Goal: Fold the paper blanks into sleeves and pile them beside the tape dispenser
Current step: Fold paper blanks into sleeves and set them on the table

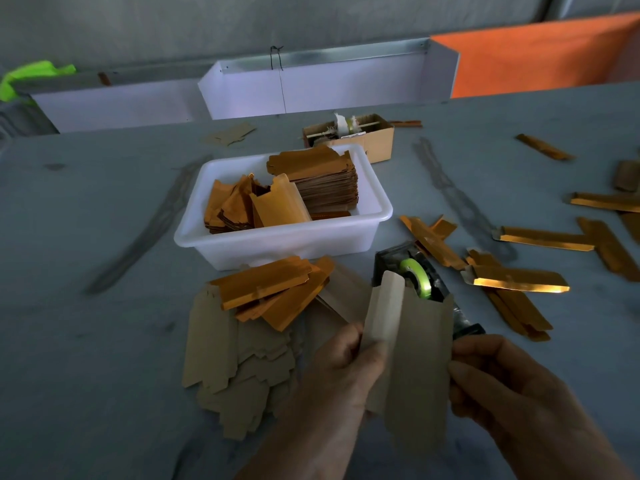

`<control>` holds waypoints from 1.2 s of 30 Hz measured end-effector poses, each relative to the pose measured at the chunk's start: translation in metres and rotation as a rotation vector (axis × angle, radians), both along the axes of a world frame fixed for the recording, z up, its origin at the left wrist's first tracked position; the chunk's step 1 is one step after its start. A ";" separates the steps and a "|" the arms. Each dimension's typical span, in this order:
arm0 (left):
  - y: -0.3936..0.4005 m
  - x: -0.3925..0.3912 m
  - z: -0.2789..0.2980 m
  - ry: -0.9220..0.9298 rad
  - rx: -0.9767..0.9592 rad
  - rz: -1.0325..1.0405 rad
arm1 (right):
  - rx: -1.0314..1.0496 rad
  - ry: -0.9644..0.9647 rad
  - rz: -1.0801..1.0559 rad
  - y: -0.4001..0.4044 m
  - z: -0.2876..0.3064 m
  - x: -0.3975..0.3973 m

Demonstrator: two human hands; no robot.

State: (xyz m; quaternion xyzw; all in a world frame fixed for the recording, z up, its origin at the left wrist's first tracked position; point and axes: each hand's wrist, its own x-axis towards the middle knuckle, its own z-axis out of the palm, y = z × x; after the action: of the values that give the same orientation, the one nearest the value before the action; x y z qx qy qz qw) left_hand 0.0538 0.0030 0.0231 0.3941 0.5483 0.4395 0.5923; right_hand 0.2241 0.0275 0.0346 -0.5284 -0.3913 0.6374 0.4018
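I hold a brown paper blank point(415, 362) upright in front of me. My left hand point(343, 372) pinches its left edge, where a flap is folded over. My right hand point(502, 386) grips its right edge. Just behind the blank sits the black tape dispenser point(415, 271) with a green roll. Folded gold sleeves point(516, 280) lie scattered to the dispenser's right. A loose heap of flat blanks point(239, 362), brown side up with some gold ones point(273, 292) on top, lies to my left.
A white plastic tub point(284, 244) holding stacked blanks stands behind the heap. A small cardboard box point(349, 135) sits farther back. More gold sleeves point(543, 239) lie at the right. White bins point(311, 88) line the table's far edge.
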 end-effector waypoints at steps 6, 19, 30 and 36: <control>0.000 -0.001 0.000 0.101 0.058 0.017 | -0.014 0.058 0.038 0.002 -0.001 0.004; 0.006 -0.018 0.021 0.445 0.196 -0.256 | 0.452 -0.117 0.210 0.025 0.017 0.033; 0.016 -0.032 0.026 0.388 0.189 0.036 | 0.516 -0.608 0.217 0.023 0.011 0.002; 0.007 -0.017 0.018 -0.353 -0.031 0.132 | 0.280 -0.415 0.058 0.009 -0.009 -0.009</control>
State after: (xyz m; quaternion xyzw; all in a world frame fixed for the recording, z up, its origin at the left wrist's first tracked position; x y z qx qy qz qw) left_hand 0.0368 0.0099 0.0409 0.2647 0.4672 0.5311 0.6554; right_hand 0.2149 0.0368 0.0260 -0.5756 -0.5649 0.4661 0.3637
